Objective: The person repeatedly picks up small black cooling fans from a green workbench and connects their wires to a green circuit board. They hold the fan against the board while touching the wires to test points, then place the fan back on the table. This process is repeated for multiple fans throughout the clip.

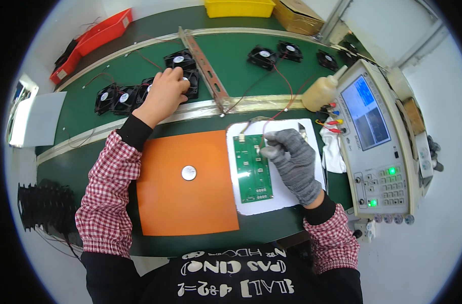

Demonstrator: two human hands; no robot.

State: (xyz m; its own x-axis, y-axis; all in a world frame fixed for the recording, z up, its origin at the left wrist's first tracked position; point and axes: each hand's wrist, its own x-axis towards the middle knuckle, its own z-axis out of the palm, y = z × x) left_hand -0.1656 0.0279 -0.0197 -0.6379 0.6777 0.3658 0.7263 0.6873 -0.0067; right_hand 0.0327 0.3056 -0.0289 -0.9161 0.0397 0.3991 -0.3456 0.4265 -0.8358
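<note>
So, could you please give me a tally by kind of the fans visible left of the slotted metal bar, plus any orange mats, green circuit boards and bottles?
Black fans: 5 visible; the left hand covers part of that area, so any hidden ones are not counted
Orange mat: 1
Green circuit board: 1
Bottle: 1
Total: 8

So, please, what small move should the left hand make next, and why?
Perhaps the left hand should close its grip on the black fan beneath it, because its fingers reach over that fan, while the gloved right hand is at the green circuit board.
</note>
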